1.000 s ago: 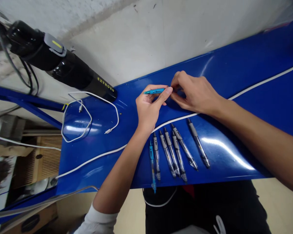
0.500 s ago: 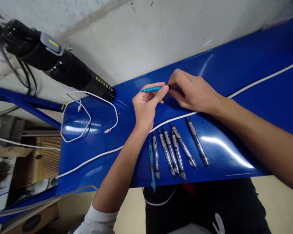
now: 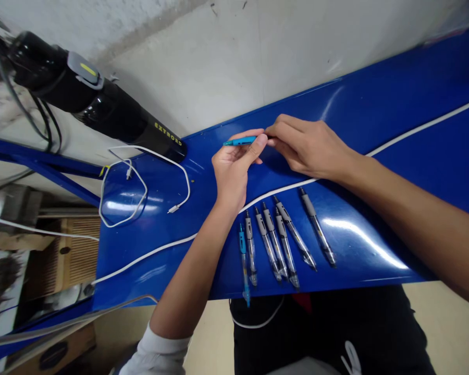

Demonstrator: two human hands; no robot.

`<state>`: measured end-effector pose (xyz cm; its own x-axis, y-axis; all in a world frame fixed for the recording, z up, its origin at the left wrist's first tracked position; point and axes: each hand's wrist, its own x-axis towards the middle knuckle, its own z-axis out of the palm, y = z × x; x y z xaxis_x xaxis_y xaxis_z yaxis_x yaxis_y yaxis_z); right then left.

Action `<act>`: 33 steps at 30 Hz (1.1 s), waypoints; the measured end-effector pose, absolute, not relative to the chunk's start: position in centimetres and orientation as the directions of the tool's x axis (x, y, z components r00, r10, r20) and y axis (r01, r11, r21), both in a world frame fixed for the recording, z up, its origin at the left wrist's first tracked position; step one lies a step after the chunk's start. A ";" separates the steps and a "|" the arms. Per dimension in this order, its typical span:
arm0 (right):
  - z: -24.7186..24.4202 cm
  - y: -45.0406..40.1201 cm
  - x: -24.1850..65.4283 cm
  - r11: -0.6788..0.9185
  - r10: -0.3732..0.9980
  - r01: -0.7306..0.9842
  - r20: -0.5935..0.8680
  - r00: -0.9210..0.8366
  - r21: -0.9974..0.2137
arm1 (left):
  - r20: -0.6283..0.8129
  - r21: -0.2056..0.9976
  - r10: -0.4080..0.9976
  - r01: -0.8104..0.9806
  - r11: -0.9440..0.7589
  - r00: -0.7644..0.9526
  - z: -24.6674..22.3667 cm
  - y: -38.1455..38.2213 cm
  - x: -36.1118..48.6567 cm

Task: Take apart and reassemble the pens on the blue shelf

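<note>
My left hand [image 3: 234, 164] is closed around a light-blue pen [image 3: 242, 141], thumb along its barrel, the narrow teal end pointing left. Against the pen's right end, the fingers of my right hand [image 3: 303, 143] are pinched together; what lies between those fingertips is hidden. Below the hands, several clear pens with grey grips [image 3: 271, 234] lie side by side on the blue table [image 3: 375, 208]. Another blue pen [image 3: 242, 255] is at the left of that row, its lower end at the table's front edge. One grey-grip pen [image 3: 316, 226] sits apart on the right.
A white cable [image 3: 289, 188] crosses the table beneath my forearms. At the left back stands a black bottle [image 3: 133, 122], with a looped white charging cable [image 3: 144, 182] in front of it. A pale wall [image 3: 234, 62] borders the table's far side.
The fingers of my right hand have shifted and bunched closer at the pen's end. The blue pen has moved very slightly left and up. The pens on the table lie as before.
</note>
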<state>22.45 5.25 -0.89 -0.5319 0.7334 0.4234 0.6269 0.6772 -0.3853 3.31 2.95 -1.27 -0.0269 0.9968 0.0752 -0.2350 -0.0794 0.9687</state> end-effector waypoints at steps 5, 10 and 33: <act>-0.9 5.3 22.5 0.658 0.750 0.628 0.442 -0.492 -0.416 | 0.103 0.970 0.995 -0.221 -0.104 -0.018 -1.3 2.9 3.4; -0.7 5.2 22.5 0.677 0.733 0.635 0.424 -0.532 -0.372 | 0.111 0.970 0.994 -0.218 -0.109 -0.005 -1.2 2.8 3.3; -0.8 5.2 22.5 0.655 0.743 0.678 0.448 -0.497 -0.334 | 0.079 0.979 0.996 -0.183 -0.084 -0.032 -1.4 2.9 3.4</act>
